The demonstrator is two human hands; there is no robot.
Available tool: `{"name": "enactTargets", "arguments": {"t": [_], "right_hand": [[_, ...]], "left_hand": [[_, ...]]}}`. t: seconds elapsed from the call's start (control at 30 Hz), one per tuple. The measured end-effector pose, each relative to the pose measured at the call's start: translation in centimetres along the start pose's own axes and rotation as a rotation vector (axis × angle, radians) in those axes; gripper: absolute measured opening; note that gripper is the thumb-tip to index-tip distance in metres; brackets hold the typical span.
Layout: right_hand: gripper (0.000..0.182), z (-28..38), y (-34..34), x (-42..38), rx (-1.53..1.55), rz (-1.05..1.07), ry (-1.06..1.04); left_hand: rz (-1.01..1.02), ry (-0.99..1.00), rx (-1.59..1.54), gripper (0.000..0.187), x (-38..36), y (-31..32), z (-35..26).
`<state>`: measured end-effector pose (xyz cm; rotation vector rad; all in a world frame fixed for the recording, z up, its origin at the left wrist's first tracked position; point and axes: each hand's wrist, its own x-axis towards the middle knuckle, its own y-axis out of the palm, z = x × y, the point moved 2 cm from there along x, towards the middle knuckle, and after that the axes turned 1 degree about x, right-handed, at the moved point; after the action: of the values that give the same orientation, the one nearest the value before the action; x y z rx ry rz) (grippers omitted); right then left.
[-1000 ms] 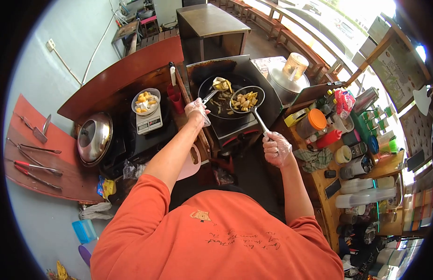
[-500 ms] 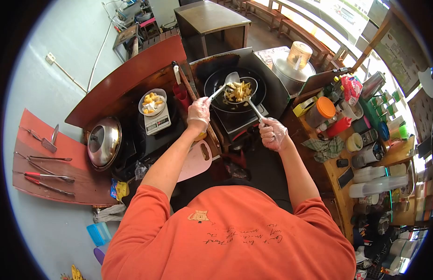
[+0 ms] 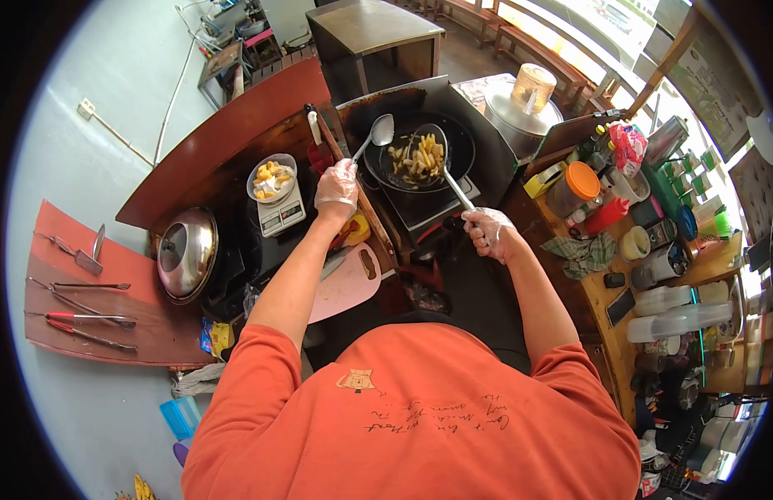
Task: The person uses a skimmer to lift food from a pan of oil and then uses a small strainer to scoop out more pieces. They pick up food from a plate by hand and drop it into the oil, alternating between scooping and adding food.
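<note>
My left hand, in a clear plastic glove, is wrapped round the handle of a metal spatula. The spatula's blade is raised at the left rim of a black wok. Also gloved, my right hand grips the long handle of a metal strainer ladle. The ladle's round head lies over the wok among pale yellow fried strips, some in it and some beside it. Beneath the wok is a dark stove.
A bowl of yellow pieces rests on a white scale. Left of it is a lidded pan. A pink cutting board lies near my left forearm. A large lidded pot stands behind right, an orange-lidded jar at the right.
My left hand has moved left and up, carrying the spatula off the ladle to the wok's left rim. The ladle has shifted slightly, and the strips are more spread out.
</note>
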<state>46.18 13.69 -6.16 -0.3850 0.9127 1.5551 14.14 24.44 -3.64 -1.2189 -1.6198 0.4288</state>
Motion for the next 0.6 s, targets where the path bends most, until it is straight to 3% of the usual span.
{"name": "enactTargets", "arguments": {"t": [0.07, 0.2, 0.27, 0.3, 0.37, 0.4, 0.47, 0.6], "right_hand": [[0.029, 0.2, 0.7, -0.9, -0.16, -0.117, -0.081], [0.027, -0.1, 0.1, 0.2, -0.257, -0.128, -0.073], [0.019, -0.3, -0.9, 2.2, -0.548, -0.244, -0.148], [0.019, -0.2, -0.7, 1.8, -0.548, -0.244, -0.148], [0.02, 0.3, -0.1, 0.6, -1.188, -0.321, -0.369], [0.02, 0.5, 0.3, -0.2, -1.188, -0.321, -0.367], [0.026, 1.1, 1.2, -1.4, -1.526, -0.382, -0.472], [0.035, 0.6, -1.1, 0.9, -1.389, -0.471, -0.483]], "left_hand": [[0.01, 0.01, 0.035, 0.023, 0.0, 0.1, 0.3], [0.057, -0.005, 0.116, 0.023, 0.1, -0.1, 0.2], [0.067, -0.004, 0.115, 0.023, 0.2, 0.0, 0.4], [0.077, -0.004, 0.116, 0.023, 0.2, 0.1, 0.5], [0.09, -0.02, 0.118, 0.024, 0.3, 0.4, 0.7], [0.102, -0.036, 0.12, 0.024, 0.4, 0.6, 0.8], [0.12, -0.041, 0.119, 0.024, 0.5, 0.9, 1.0], [0.142, -0.043, 0.087, 0.025, 0.7, 1.3, 1.5]]}}
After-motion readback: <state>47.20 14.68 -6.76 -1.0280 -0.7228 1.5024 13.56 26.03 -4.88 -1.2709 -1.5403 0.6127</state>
